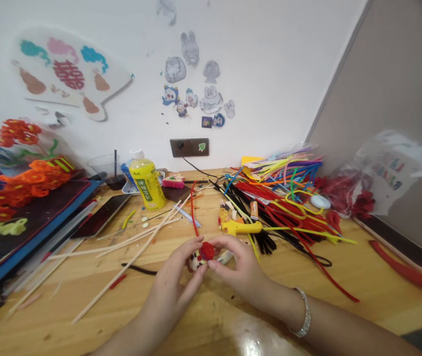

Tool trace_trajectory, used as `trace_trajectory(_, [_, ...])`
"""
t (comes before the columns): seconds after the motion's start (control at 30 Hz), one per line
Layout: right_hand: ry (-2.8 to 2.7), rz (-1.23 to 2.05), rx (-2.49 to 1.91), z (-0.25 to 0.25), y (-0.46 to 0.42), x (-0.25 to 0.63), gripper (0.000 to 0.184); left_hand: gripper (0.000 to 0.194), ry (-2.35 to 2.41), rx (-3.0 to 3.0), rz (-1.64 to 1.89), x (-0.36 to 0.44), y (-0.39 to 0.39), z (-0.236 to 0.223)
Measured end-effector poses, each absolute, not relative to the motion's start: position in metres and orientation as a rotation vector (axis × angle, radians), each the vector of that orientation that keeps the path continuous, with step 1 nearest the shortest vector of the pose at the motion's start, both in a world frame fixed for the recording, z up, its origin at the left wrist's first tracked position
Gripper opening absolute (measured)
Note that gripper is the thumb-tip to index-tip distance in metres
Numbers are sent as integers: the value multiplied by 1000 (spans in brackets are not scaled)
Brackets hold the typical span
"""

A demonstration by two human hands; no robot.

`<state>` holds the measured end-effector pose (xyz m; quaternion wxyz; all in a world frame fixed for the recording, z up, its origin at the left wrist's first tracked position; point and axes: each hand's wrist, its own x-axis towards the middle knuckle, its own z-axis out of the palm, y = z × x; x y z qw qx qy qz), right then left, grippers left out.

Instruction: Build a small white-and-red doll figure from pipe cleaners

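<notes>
Between my two hands is a small fuzzy craft figure, its white body [195, 260] marked with dark spots and its top a round red piece [207, 250]. My left hand [174, 279] grips it from the left with thumb and fingers. From the other side, my right hand [240, 272] pinches at the red piece with thumb and forefinger. Fingers cover part of the figure. Just behind the right fingers lies a small whitish tube [226, 256]. A red pipe cleaner [193, 207] lies beyond the figure.
Bundled pipe cleaners [288, 198] spread across the right, with a yellow-handled tool [242, 227] before them. Thin wooden sticks [133, 264], a phone [102, 216] and a yellow bottle [147, 183] are on the left. Fuzzy orange flowers [29, 185] rest on a dark tray at far left.
</notes>
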<state>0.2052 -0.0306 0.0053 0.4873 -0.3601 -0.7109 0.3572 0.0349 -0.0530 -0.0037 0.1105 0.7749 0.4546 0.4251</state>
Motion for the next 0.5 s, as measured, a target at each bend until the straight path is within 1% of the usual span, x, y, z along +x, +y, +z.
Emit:
trace_trajectory(0.27, [-1741, 875, -880, 4, -30, 205, 27, 26, 1339, 2422, 1275, 35, -53, 3])
trace_trajectory(0.5, [-1717, 901, -864, 2, -30, 206, 25, 25, 1322, 2466, 1296, 35, -52, 5])
